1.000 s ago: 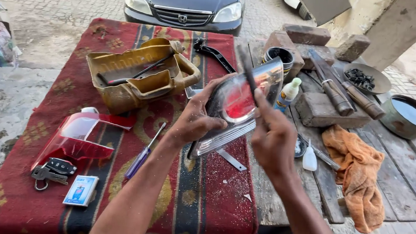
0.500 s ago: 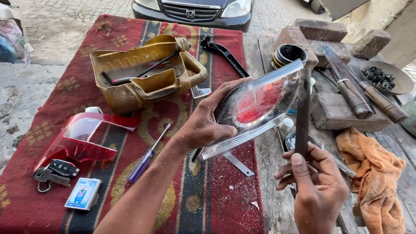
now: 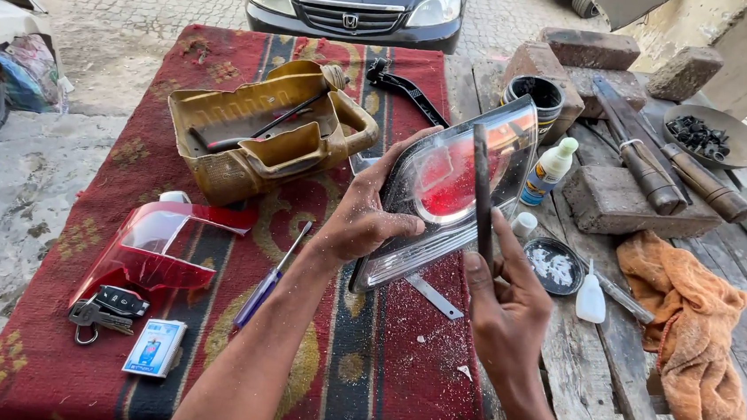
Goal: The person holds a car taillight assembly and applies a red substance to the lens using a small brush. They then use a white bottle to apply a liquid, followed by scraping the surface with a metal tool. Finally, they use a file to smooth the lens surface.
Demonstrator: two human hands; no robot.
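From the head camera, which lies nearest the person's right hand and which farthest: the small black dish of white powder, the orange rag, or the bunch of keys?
Measured from the right hand:
1. Small black dish, just right of the hand on the planks.
2. Orange rag, farther right on the bench.
3. Bunch of keys, far left on the red rug.

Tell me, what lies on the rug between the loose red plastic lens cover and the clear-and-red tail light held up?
A blue-handled screwdriver lies there on the patterned red rug, seen in the head view.
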